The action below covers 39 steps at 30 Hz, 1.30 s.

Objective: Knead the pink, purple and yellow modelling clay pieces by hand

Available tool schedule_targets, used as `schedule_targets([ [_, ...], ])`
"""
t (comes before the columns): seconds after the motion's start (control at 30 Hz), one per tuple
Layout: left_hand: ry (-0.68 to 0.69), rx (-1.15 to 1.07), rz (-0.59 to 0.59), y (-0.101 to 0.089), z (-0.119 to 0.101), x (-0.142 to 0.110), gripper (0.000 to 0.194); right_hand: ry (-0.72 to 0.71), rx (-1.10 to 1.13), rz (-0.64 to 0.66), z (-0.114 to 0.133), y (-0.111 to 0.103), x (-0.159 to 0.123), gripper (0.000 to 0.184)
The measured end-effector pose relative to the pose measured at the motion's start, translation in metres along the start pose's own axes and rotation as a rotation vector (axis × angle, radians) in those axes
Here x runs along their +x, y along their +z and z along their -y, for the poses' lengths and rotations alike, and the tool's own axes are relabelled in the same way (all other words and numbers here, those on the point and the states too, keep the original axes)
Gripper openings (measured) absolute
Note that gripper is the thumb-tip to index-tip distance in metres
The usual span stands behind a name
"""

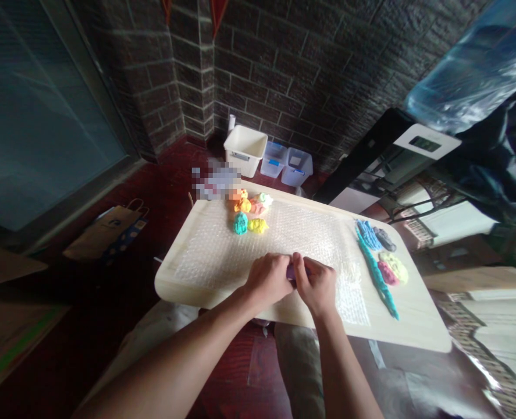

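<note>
Close together over the near side of the table, my left hand and my right hand both grip a piece of purple modelling clay. Only a small part of it shows between the fingers. Under my hands lies a sheet of bubble wrap. Beyond them sit several soft clay lumps, among them teal, yellow and orange ones. To the right of my right hand a long teal clay roll lies beside blue clay, pink clay and pale yellow clay.
The pale wooden table has rounded corners. Past its far edge, a white bin and two clear tubs stand on the floor by a brick wall. A paper bag is on the floor at left.
</note>
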State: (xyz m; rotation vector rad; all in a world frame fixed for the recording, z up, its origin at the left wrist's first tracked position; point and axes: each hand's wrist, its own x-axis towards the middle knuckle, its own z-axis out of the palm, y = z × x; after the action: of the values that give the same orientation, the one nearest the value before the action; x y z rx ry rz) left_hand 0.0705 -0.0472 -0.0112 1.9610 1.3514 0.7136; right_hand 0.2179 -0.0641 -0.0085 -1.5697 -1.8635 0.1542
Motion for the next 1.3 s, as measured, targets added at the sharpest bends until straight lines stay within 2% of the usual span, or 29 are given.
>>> schedule_targets([
  [0.1, 0.005, -0.330, -0.014, 0.001, 0.006, 0.005, 0.030, 0.249, 0.087, -0.099, -0.012, 0.001, 0.000, 0.064],
  [0.17, 0.002, -0.565, -0.015, 0.004, 0.011, 0.010, 0.035, 0.438, 0.234, -0.137, -0.018, 0.003, 0.000, 0.066],
  [0.27, 0.011, -0.814, -0.035, 0.009, 0.016, 0.015, 0.034, 0.586, 0.437, -0.062, -0.021, 0.005, 0.001, 0.070],
  [0.33, 0.015, -0.889, -0.057, 0.010, 0.017, 0.017, 0.031, 0.529, 0.372, -0.021, -0.020, 0.004, 0.002, 0.072],
  [0.43, 0.013, -0.882, -0.076, 0.008, 0.017, 0.017, 0.027, 0.278, 0.163, -0.063, -0.017, -0.001, 0.003, 0.059],
  [0.5, 0.012, -0.857, -0.077, 0.006, 0.016, 0.017, 0.025, 0.130, 0.163, -0.038, -0.015, -0.005, 0.003, 0.046],
  [0.6, -0.007, -0.847, -0.081, 0.006, 0.015, 0.016, 0.025, 0.016, 0.260, 0.072, -0.012, -0.006, 0.002, 0.037],
  [0.7, -0.007, -0.795, -0.134, 0.008, 0.014, 0.014, 0.029, 0.015, 0.271, 0.084, -0.009, -0.001, 0.001, 0.042],
  [0.83, 0.035, -0.710, -0.293, 0.006, 0.010, 0.011, 0.042, 0.018, 0.187, 0.038, -0.006, 0.004, 0.001, 0.039],
  [1.03, 0.072, -0.722, -0.365, 0.003, 0.009, 0.011, 0.035, -0.059, 0.052, 0.008, 0.003, 0.009, -0.001, 0.036],
  [1.3, 0.079, -0.644, -0.436, 0.002, 0.007, 0.008, 0.028, -0.057, -0.106, 0.011, 0.007, 0.015, -0.005, 0.036],
])
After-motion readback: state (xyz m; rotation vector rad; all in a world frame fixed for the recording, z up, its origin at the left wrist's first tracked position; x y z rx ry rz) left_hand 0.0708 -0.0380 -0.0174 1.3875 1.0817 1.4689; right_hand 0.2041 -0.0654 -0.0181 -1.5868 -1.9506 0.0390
